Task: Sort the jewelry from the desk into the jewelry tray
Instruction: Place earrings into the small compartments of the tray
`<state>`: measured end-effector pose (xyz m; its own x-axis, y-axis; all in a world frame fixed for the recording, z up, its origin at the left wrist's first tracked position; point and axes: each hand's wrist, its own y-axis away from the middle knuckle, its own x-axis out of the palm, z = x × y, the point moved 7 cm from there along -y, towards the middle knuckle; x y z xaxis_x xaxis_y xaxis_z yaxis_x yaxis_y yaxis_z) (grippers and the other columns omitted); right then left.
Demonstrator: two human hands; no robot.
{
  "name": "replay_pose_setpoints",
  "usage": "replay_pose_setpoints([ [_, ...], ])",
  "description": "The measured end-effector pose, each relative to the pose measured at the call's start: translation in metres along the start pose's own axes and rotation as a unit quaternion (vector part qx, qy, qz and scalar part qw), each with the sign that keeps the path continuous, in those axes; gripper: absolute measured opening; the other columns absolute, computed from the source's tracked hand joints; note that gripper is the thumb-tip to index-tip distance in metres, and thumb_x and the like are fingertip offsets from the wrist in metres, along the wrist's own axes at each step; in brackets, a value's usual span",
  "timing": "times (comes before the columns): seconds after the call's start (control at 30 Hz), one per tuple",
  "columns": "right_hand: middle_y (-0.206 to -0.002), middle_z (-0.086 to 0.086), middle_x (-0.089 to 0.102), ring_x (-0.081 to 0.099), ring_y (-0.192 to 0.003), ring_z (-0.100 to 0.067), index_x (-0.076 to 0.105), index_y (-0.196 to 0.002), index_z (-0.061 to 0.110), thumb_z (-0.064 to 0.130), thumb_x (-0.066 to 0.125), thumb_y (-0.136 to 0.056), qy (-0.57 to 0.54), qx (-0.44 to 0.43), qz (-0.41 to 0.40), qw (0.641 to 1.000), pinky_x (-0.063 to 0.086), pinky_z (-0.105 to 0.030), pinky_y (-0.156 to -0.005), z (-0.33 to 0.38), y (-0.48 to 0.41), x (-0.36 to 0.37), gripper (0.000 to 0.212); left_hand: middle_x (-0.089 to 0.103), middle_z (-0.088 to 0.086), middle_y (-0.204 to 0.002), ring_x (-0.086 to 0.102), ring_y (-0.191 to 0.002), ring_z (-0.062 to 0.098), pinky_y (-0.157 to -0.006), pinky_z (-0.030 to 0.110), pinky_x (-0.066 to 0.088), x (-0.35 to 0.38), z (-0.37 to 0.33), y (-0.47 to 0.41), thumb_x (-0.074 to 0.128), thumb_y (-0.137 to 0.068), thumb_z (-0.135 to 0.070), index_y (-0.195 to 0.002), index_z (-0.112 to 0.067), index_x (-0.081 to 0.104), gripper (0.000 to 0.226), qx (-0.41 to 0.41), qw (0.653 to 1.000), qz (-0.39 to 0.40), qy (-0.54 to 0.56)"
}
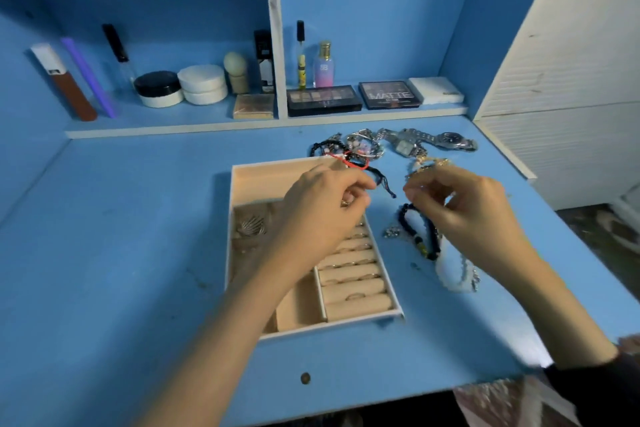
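- On the blue desk [121, 253] sits a beige jewelry tray [239, 184], roughly in the middle, with a few compartments.
- Tray's right side has a stack of padded ring rolls [353, 282], and several rings are already tucked into them. Upper-left compartment holds a silver shell-shaped piece [252, 226].
- Left hand [318, 215] hovers over the tray, fingers pinched together on what looks like a small ring. Too blurry to say for sure what it is.
- Right hand [467, 215] is up over the desk just right of the tray, fingertips pinched on something thin. Looks like a fine chain, can't really tell.
- Both hands are near each other but not touching.
- Still on the desk behind the tray: a tangled pile of bracelets [349, 149], with a red cord [346, 163] and a black cord [382, 178] trailing over the tray's back corner.
- Right of that pile are 2 metal watches, a square-faced watch [403, 146] and a round-faced watch [452, 139].
- Under the right hand lie a dark beaded bracelet [420, 236] and a white beaded bracelet [450, 274], touching each other, plus a little silver charm [391, 231] just beside them.
- Back shelf has 2 eyeshadow palettes [322, 99] and some jars and bottles.
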<state>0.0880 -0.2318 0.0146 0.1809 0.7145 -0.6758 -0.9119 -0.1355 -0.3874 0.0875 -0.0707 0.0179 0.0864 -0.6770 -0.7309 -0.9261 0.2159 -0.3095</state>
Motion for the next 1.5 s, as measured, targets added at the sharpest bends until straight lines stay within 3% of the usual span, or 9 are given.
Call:
replay_pose_setpoints([
  [0.2, -0.069, -0.003, 0.066, 0.054, -0.065, -0.014, 0.069, -0.078, 0.017, 0.011, 0.066, -0.083, -0.039, 0.052, -0.030, 0.997, 0.039, -0.018, -0.059, -0.031, 0.015, -0.020, 0.008, 0.064, -0.013, -0.100, 0.047, -0.086, 0.002, -0.077, 0.027, 0.047, 0.043, -0.011, -0.008, 0.065, -0.083, -0.032, -0.109, -0.029, 0.062, 0.027, 0.013, 0.981, 0.162, -0.106],
  [0.37, -0.073, -0.007, 0.067, 0.054, -0.067, -0.016, 0.069, -0.080, 0.016, 0.011, 0.065, -0.083, -0.044, 0.064, -0.038, 0.996, 0.039, -0.020, -0.060, -0.042, 0.020, -0.024, 0.007, 0.063, -0.010, -0.098, 0.046, -0.095, 0.008, -0.074, 0.027, 0.040, 0.055, -0.016, -0.013, 0.067, -0.079, -0.042, -0.102, -0.026, 0.063, 0.028, 0.038, 0.966, 0.187, -0.174],
  [0.47, -0.071, -0.007, 0.065, 0.052, -0.063, -0.017, 0.069, -0.079, 0.019, 0.014, 0.065, -0.084, -0.041, 0.070, -0.041, 0.996, 0.040, -0.024, -0.059, -0.047, 0.020, -0.026, 0.008, 0.066, -0.009, -0.094, 0.041, -0.088, 0.005, -0.071, 0.022, 0.035, 0.058, -0.020, -0.015, 0.066, -0.082, -0.038, -0.099, -0.022, 0.066, 0.024, 0.049, 0.965, 0.184, -0.177],
  [0.7, -0.063, -0.003, 0.060, 0.047, -0.055, -0.012, 0.069, -0.081, 0.018, 0.016, 0.064, -0.086, -0.047, 0.091, -0.052, 0.993, 0.036, -0.015, -0.051, -0.053, 0.016, -0.036, 0.007, 0.069, -0.005, -0.080, 0.060, -0.079, 0.009, -0.059, 0.021, 0.045, 0.055, -0.027, -0.017, 0.053, -0.090, -0.017, -0.083, -0.013, 0.071, 0.019, 0.061, 0.969, 0.148, -0.186],
  [0.93, -0.066, 0.006, 0.058, 0.049, -0.056, -0.010, 0.068, -0.082, 0.022, 0.013, 0.061, -0.086, 0.009, 0.100, -0.022, 0.995, 0.036, -0.011, -0.052, -0.061, 0.007, -0.043, 0.012, 0.064, -0.010, -0.078, 0.059, -0.070, 0.008, -0.071, 0.025, 0.048, 0.038, -0.039, -0.023, 0.053, -0.090, -0.024, -0.087, -0.018, 0.067, 0.015, 0.032, 0.992, 0.086, -0.082],
  [1.07, -0.071, 0.010, 0.057, 0.053, -0.066, -0.007, 0.070, -0.087, 0.021, 0.009, 0.060, -0.086, 0.067, 0.090, 0.022, 0.993, 0.036, -0.009, -0.058, -0.064, 0.002, -0.046, 0.016, 0.059, -0.016, -0.072, 0.055, -0.068, -0.003, -0.073, 0.010, 0.042, 0.027, -0.049, -0.026, 0.056, -0.088, -0.021, -0.091, -0.019, 0.070, 0.014, 0.024, 0.998, 0.050, -0.005],
  [1.13, -0.072, 0.010, 0.056, 0.052, -0.067, -0.007, 0.070, -0.085, 0.024, 0.008, 0.059, -0.085, 0.094, 0.089, 0.038, 0.991, 0.036, -0.011, -0.059, -0.067, 0.000, -0.050, 0.019, 0.058, -0.020, -0.071, 0.055, -0.068, -0.007, -0.067, 0.002, 0.041, 0.028, -0.053, -0.026, 0.058, -0.087, -0.020, -0.092, -0.020, 0.070, 0.013, 0.018, 0.999, 0.043, 0.027],
  [1.3, -0.075, 0.012, 0.057, 0.053, -0.071, -0.012, 0.069, -0.085, 0.026, 0.009, 0.058, -0.084, 0.149, 0.093, 0.073, 0.982, 0.048, -0.037, -0.068, -0.076, 0.000, -0.058, 0.020, 0.060, -0.019, -0.073, 0.055, -0.067, -0.008, -0.063, -0.001, 0.039, 0.038, -0.062, -0.026, 0.059, -0.088, -0.020, -0.092, -0.020, 0.070, 0.012, 0.020, 0.996, 0.047, 0.073],
  [1.5, -0.071, 0.015, 0.054, 0.052, -0.070, -0.010, 0.067, -0.077, 0.027, 0.017, 0.064, -0.082, 0.192, 0.101, 0.127, 0.968, 0.050, -0.038, -0.071, -0.083, 0.003, -0.061, 0.012, 0.058, -0.022, -0.069, 0.053, -0.067, -0.011, -0.061, -0.002, 0.037, 0.052, -0.064, -0.027, 0.059, -0.088, -0.023, -0.090, -0.022, 0.070, 0.012, 0.019, 0.995, 0.069, 0.076],
])
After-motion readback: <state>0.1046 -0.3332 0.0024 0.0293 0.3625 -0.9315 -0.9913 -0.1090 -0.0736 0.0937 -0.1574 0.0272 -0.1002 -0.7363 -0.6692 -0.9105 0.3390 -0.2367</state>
